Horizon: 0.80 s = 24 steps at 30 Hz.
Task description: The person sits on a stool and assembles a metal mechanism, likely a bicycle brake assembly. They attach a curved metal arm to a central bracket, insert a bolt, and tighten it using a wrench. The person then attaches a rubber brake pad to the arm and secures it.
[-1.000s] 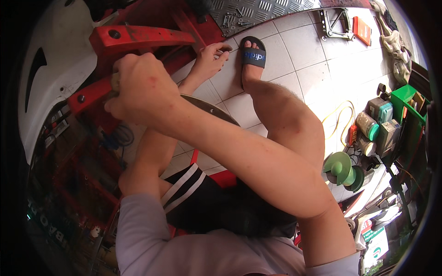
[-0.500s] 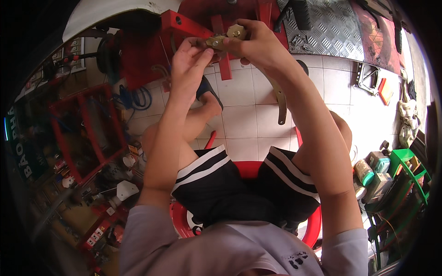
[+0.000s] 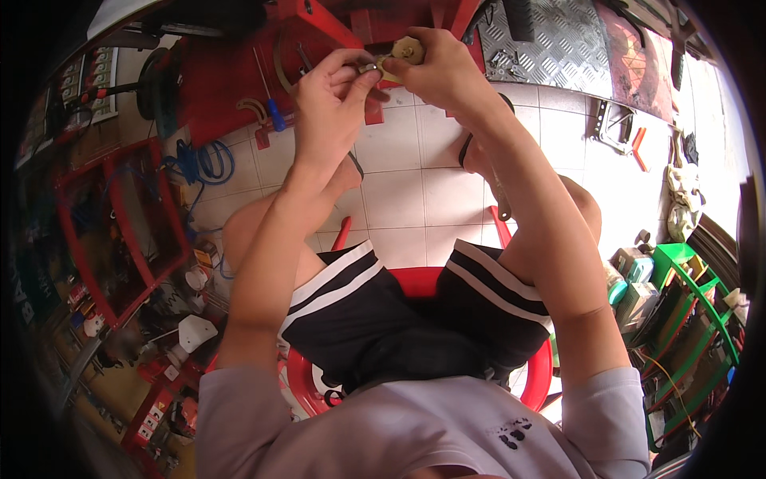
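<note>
My right hand [image 3: 447, 68] is closed around a gold-coloured metal part [image 3: 408, 50] with a round, disc-like end, held up over the front of the red bench. Just left of it, my left hand [image 3: 333, 92] pinches a small shiny metal piece [image 3: 367, 69] between thumb and fingers. Whether that piece touches the gold part is hard to make out. A narrow, gold-toned bar end with a hole [image 3: 503, 209] peeks out beside my right forearm; the forearm hides where it leads.
On the red bench lie a blue-handled screwdriver [image 3: 274, 112] and a curved metal piece [image 3: 254, 108]. Small hardware rests on the diamond-plate surface [image 3: 550, 56]. A coiled blue hose [image 3: 209, 162] and red frame [image 3: 112, 231] are at left, a green rack [image 3: 678, 259] at right.
My view has shifted, bringing the screwdriver into sight. My left fingers now pinch the small metal piece a little apart from the gold disc. The hanging bar has become mostly hidden behind my right forearm.
</note>
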Each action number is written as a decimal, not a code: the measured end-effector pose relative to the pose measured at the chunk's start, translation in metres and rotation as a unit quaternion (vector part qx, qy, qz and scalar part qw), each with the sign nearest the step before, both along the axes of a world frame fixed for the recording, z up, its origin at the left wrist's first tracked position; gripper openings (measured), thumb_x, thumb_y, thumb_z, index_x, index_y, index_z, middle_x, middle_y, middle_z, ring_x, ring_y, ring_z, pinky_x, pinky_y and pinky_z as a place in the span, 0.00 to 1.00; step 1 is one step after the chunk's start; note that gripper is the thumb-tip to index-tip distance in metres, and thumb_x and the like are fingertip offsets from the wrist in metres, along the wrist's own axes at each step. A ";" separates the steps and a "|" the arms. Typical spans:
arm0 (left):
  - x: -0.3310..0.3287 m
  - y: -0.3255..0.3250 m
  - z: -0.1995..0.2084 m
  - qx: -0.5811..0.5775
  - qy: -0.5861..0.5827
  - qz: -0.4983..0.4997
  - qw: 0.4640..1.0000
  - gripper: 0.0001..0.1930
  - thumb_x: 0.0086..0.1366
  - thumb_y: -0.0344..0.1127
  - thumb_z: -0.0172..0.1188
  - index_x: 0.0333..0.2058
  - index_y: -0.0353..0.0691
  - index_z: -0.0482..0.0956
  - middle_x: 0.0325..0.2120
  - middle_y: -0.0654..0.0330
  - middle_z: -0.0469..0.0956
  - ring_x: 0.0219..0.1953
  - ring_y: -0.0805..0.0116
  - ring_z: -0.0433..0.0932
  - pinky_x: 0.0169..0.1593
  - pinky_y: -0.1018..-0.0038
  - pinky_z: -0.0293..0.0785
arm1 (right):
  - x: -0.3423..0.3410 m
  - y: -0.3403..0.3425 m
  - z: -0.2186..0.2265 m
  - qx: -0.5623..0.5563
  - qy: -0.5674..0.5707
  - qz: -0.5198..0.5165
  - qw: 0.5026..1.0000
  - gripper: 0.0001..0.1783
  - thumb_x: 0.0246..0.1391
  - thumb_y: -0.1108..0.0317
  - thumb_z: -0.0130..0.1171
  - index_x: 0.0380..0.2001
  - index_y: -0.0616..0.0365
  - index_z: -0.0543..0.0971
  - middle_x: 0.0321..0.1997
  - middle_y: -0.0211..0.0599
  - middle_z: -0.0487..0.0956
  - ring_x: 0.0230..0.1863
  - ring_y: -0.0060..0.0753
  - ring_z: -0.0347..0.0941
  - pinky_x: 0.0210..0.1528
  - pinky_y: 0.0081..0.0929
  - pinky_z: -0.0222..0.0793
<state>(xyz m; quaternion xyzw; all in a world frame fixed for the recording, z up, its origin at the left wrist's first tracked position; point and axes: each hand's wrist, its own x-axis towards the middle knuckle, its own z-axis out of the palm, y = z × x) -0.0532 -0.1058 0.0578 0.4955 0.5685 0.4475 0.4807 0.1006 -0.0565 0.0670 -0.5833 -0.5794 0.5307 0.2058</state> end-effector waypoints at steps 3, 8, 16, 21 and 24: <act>-0.002 0.000 0.006 0.102 0.325 -0.069 0.937 0.08 0.62 0.25 0.55 0.41 0.33 0.74 0.24 0.59 0.80 0.23 0.76 0.79 0.26 0.81 0.75 | 0.000 -0.001 -0.005 0.048 -0.012 0.001 0.999 0.16 0.39 0.60 0.64 0.32 0.58 0.82 0.35 0.47 0.81 0.39 0.48 0.77 0.43 0.33 0.73; 0.001 0.003 0.006 0.171 0.520 -0.100 0.831 0.07 0.61 0.31 0.56 0.39 0.41 0.75 0.24 0.50 0.79 0.24 0.53 0.80 0.26 0.66 0.72 | 0.003 0.002 -0.012 0.028 -0.037 0.011 0.999 0.11 0.39 0.64 0.60 0.27 0.58 0.83 0.37 0.50 0.80 0.39 0.51 0.77 0.43 0.34 0.73; 0.021 0.009 0.041 0.141 0.624 -0.139 0.756 0.06 0.62 0.35 0.52 0.37 0.43 0.72 0.23 0.52 0.78 0.27 0.46 0.77 0.27 0.56 0.70 | 0.002 0.004 -0.016 0.025 0.035 0.006 0.999 0.14 0.37 0.63 0.64 0.28 0.61 0.82 0.35 0.51 0.80 0.38 0.51 0.77 0.43 0.34 0.74; 0.025 0.012 0.055 0.130 0.644 -0.191 0.729 0.07 0.63 0.38 0.52 0.34 0.42 0.72 0.22 0.51 0.76 0.26 0.44 0.76 0.28 0.56 0.68 | 0.016 -0.002 0.003 -0.026 0.054 0.000 0.998 0.23 0.33 0.61 0.70 0.32 0.68 0.79 0.33 0.56 0.80 0.40 0.49 0.79 0.43 0.34 0.76; 0.023 0.017 0.056 0.155 0.592 -0.208 0.763 0.07 0.62 0.36 0.54 0.35 0.39 0.73 0.24 0.48 0.75 0.27 0.44 0.75 0.29 0.58 0.69 | 0.022 -0.002 0.008 -0.015 0.070 -0.008 0.997 0.23 0.33 0.61 0.68 0.33 0.67 0.79 0.34 0.57 0.79 0.40 0.49 0.78 0.42 0.34 0.75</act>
